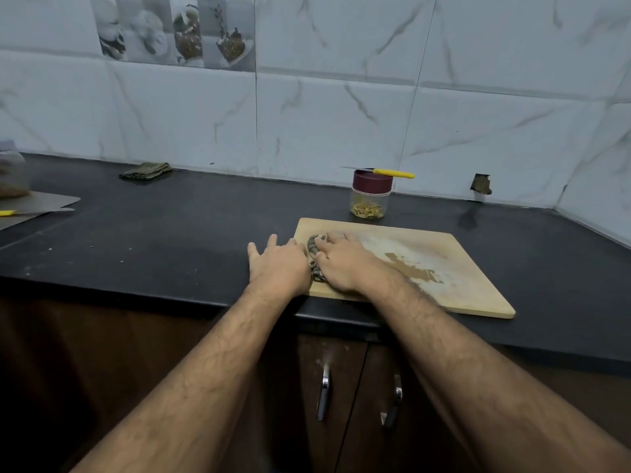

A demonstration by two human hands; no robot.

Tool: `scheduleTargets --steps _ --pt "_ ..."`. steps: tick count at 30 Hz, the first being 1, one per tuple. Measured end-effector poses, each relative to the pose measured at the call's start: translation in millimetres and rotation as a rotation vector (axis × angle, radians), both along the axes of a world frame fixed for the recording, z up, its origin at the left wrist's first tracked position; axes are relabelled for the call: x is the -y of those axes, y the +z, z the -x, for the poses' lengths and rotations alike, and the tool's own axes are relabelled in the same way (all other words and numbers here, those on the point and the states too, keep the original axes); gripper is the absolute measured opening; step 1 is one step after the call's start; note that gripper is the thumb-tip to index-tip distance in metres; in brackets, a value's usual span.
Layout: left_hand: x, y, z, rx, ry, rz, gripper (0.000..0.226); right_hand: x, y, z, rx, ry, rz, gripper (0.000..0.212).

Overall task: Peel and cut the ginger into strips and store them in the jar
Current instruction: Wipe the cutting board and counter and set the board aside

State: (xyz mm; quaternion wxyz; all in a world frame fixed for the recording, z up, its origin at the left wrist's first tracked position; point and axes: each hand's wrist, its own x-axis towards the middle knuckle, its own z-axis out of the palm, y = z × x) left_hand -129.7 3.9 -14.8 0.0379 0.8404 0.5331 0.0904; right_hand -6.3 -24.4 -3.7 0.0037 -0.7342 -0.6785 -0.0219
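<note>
No text, label, brand, number or sign can be read anywhere in this view.

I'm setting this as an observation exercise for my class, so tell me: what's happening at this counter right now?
A person is wiping the wooden cutting board with a patterned cloth pressed under the right hand. The left hand lies flat on the black counter at the board's left edge. Behind the board stands the jar, lid on, with ginger strips inside. A yellow-handled knife lies across its lid. The cutting looks finished; this seems to be cleanup.
</note>
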Motion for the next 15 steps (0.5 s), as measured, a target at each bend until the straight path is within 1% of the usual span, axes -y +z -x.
scheduleTargets --steps 6,10,15 --pt "-5 -5 -1 0.018 0.005 -0.014 0.056 -40 14 -2 0.164 0.021 0.063 0.050" --pt "-5 -5 -1 0.011 0.010 -0.025 0.055 -82 13 -10 0.263 0.026 0.099 0.048" --pt "-7 1 -10 -0.109 0.039 -0.052 0.045 -102 8 -17 0.301 0.051 0.098 0.046"
